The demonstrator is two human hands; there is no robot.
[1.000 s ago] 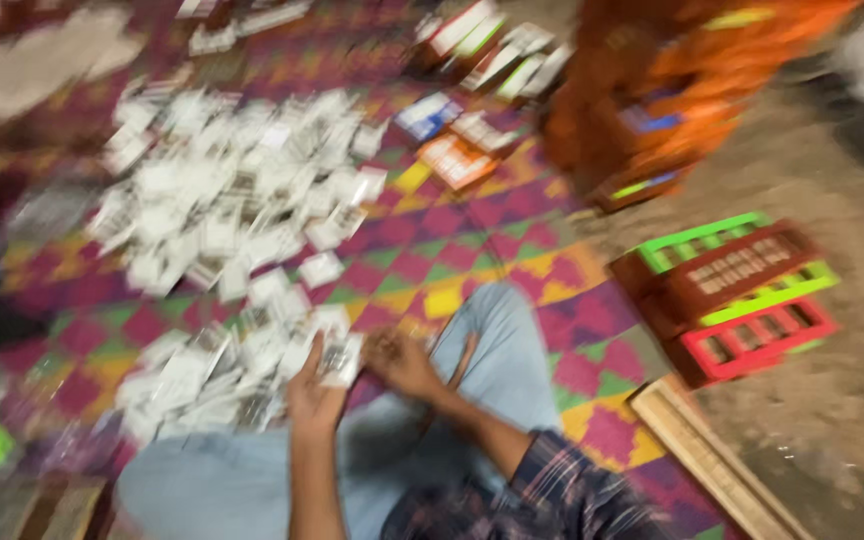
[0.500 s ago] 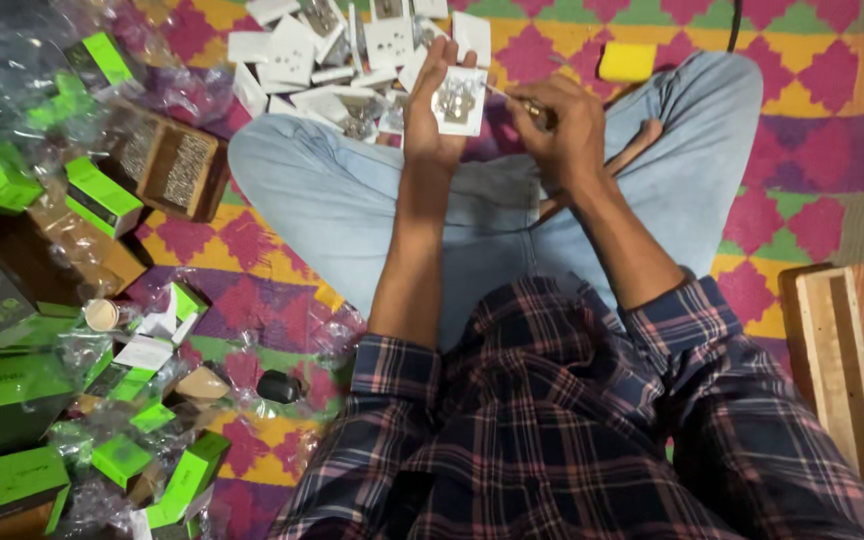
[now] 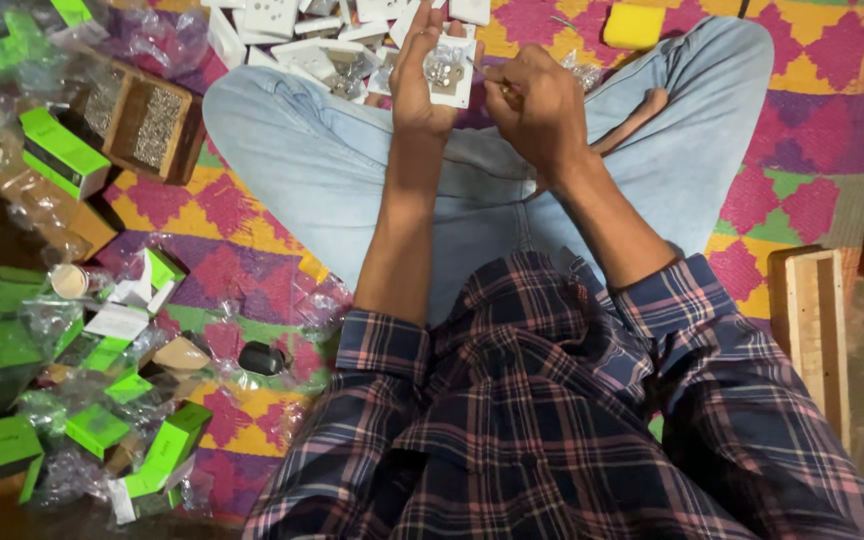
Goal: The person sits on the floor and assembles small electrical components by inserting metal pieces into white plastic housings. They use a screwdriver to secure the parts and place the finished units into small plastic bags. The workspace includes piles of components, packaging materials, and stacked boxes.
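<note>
White switch plate [image 3: 449, 72] gripped upright in left hand [image 3: 414, 80]; right hand [image 3: 542, 105] pinches thin screwdriver [image 3: 492, 82] at it; steadying the plate over the lap likely helps.

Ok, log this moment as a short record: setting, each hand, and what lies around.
setting: person seated cross-legged on a patterned mat
left hand: holds a white switch plate upright
right hand: grip closed on a thin tool whose tip is at the plate
ahead: pile of white plates, yellow block
left side: wooden tray, green boxes, plastic wrappers
right side: wooden frame
</note>
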